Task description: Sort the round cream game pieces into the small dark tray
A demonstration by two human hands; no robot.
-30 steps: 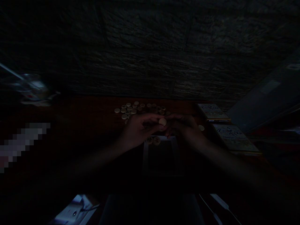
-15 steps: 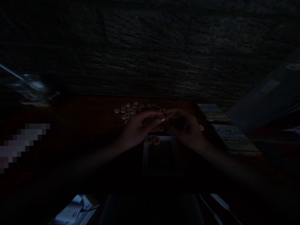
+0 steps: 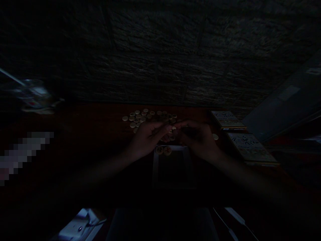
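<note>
The left hand (image 3: 146,135) pinched the round piece (image 3: 172,130); whether the right hand (image 3: 202,139) also gripped could not be told; light rim contact likely suited this hold best

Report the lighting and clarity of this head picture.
Head view: very dark, tabletop black near the wearer; head view: left hand and right hand dim, marking on the disc between them unclear; head view: pale object at lower left brighter, coarse pixels at left edge.
</note>
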